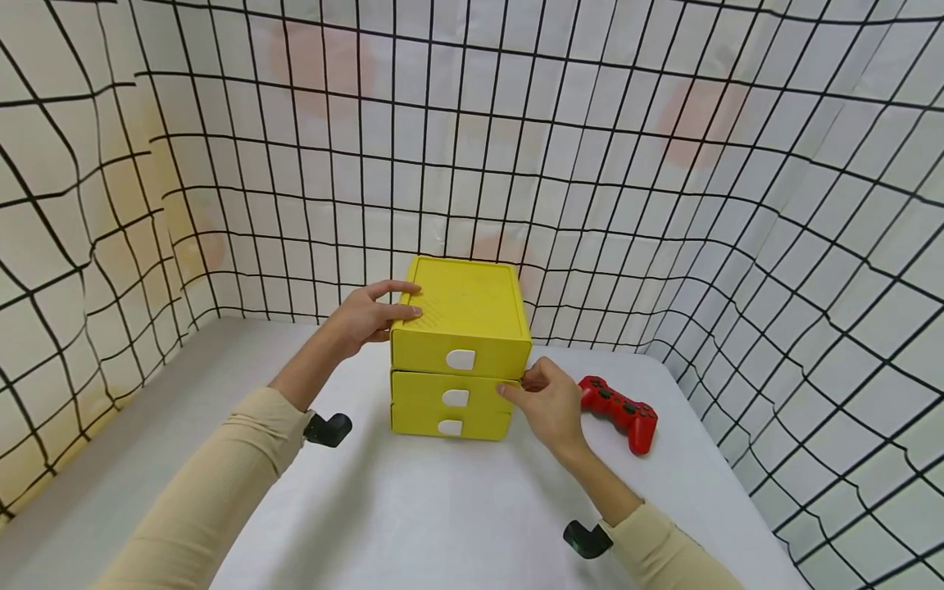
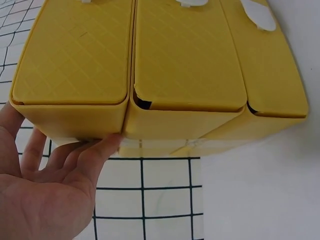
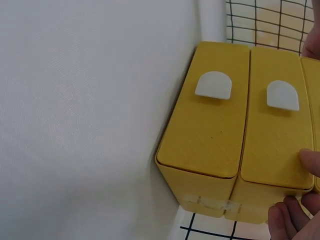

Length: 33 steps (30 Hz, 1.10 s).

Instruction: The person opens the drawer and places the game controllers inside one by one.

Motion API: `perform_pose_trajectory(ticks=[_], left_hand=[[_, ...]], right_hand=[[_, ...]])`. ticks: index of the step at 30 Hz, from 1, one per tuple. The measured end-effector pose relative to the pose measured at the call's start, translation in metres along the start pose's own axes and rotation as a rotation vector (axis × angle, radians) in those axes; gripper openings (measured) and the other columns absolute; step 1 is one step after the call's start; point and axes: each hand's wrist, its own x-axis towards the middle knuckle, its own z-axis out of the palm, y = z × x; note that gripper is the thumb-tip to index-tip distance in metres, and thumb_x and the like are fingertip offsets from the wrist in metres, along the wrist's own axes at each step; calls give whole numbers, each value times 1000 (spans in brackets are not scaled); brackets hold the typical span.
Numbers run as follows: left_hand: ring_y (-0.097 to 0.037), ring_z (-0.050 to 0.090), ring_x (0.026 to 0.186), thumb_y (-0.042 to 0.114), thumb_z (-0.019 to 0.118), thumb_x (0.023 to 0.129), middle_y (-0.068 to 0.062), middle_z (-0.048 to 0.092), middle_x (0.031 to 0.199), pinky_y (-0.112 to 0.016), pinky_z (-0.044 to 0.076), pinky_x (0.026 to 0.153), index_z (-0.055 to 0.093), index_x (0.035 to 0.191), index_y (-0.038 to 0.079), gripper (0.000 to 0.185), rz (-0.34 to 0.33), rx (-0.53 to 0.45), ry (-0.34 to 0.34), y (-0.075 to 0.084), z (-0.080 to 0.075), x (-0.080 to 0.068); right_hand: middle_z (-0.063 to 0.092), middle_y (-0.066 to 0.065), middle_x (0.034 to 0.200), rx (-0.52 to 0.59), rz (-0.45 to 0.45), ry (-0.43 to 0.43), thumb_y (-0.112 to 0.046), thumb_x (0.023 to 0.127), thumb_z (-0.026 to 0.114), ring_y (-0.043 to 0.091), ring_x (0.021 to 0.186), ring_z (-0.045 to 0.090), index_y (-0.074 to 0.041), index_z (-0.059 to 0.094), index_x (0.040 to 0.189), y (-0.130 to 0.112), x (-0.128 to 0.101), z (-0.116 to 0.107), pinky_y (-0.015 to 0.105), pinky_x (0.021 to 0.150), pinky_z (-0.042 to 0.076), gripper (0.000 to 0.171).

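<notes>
A yellow three-drawer box (image 1: pixel 460 307) with white tab handles stands on the white table (image 1: pixel 442 508). Its top drawer sticks out forward past the two below. My left hand (image 1: pixel 406 299) lies against the box's top left corner, fingers straight on the lid and side; the left wrist view has the open palm (image 2: pixel 75 160) touching the yellow wall (image 2: pixel 185 65). My right hand (image 1: pixel 519 385) pinches the right edge of the middle drawer (image 1: pixel 442 396), thumb on its front, fingers on the side. In the right wrist view the fingertips (image 3: pixel 310 161) touch the middle drawer (image 3: pixel 275 140) above the bottom drawer (image 3: pixel 210 130).
A red game controller (image 1: pixel 623 411) lies on the table just right of my right hand. White walls with a black grid (image 1: pixel 664 205) close in the table at the back and both sides. Bare tabletop stretches in front of the box.
</notes>
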Motion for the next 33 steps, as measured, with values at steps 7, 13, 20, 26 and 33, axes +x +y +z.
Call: perform_pose_trajectory(ticks=[7, 13, 20, 26, 33], left_hand=[[-15, 69, 87, 24, 76, 93, -9, 67, 119, -25, 57, 78, 59, 140, 24, 50, -6, -24, -14, 0, 0, 0], [-12, 65, 78, 24, 76, 92, -4, 68, 105, -22, 54, 72, 60, 139, 25, 49, -5, -12, -4, 1, 0, 0], [-14, 66, 81, 26, 76, 93, -6, 67, 109, -23, 55, 74, 59, 139, 26, 49, -9, -3, -7, -1, 0, -2], [-13, 65, 79, 26, 76, 93, -6, 68, 107, -22, 54, 72, 59, 139, 25, 50, -4, -5, -8, -2, 0, -1], [-13, 65, 80, 28, 77, 92, -6, 68, 109, -22, 53, 72, 60, 139, 26, 50, -3, 2, -5, -1, -2, 0]], right_hand=[[70, 6, 81, 2, -18, 18, -19, 77, 91, 21, 78, 65, -7, 59, 79, 3, 1, 2, 29, 67, 54, 34], [69, 7, 78, 17, -35, 25, -18, 77, 90, 21, 74, 64, -5, 60, 80, 4, 2, 3, 28, 63, 52, 34], [70, 6, 80, -23, -31, 18, -20, 78, 90, 22, 78, 64, -3, 60, 82, 3, 1, 3, 32, 68, 52, 35], [70, 5, 80, -106, -36, -49, -19, 80, 88, 20, 79, 66, -5, 61, 84, -2, 5, -3, 30, 69, 53, 30], [69, 5, 82, -264, 22, -210, -19, 85, 81, 19, 77, 64, -5, 65, 93, -15, 8, -18, 30, 67, 52, 23]])
